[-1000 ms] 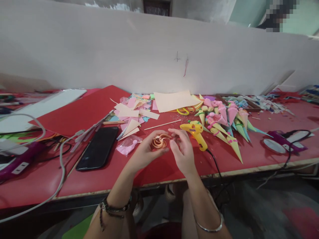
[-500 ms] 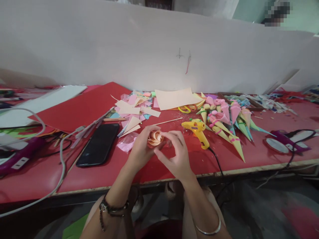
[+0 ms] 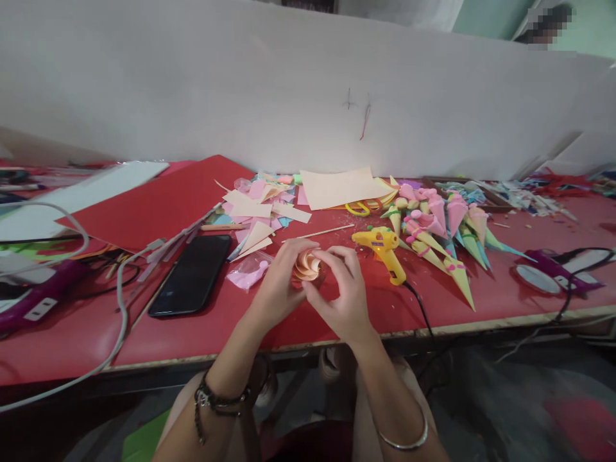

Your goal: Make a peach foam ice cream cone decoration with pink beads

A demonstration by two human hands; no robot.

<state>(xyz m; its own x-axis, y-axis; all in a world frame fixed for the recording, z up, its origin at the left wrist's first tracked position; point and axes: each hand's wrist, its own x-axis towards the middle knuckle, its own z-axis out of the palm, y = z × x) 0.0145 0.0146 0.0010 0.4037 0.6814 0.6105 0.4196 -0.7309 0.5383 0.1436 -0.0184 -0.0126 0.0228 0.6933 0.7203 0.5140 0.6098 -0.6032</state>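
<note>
Between my hands, over the red table (image 3: 192,343), is a peach foam-paper swirl (image 3: 307,265) with curved petal-like folds, its open face turned up. My left hand (image 3: 278,282) curls round its left side and underside. My right hand (image 3: 341,289) pinches its right edge with thumb and fingertips. Just right of my hands a yellow glue gun (image 3: 385,250) lies on its side. A plastic bag with pink clay (image 3: 248,273) lies left of my left hand, and a thin wooden stick (image 3: 320,232) lies behind both hands.
A black phone (image 3: 192,276) and a white cable (image 3: 122,314) lie at left. Paper scraps (image 3: 250,208), a peach sheet (image 3: 339,188) and a red sheet (image 3: 158,205) are behind. Several foam cones (image 3: 459,279) pile up at right. A white board (image 3: 216,90) stands at the back.
The swirl has shifted slightly right and turned between my hands. My right fingers have moved closer round its edge. The view has tilted a little.
</note>
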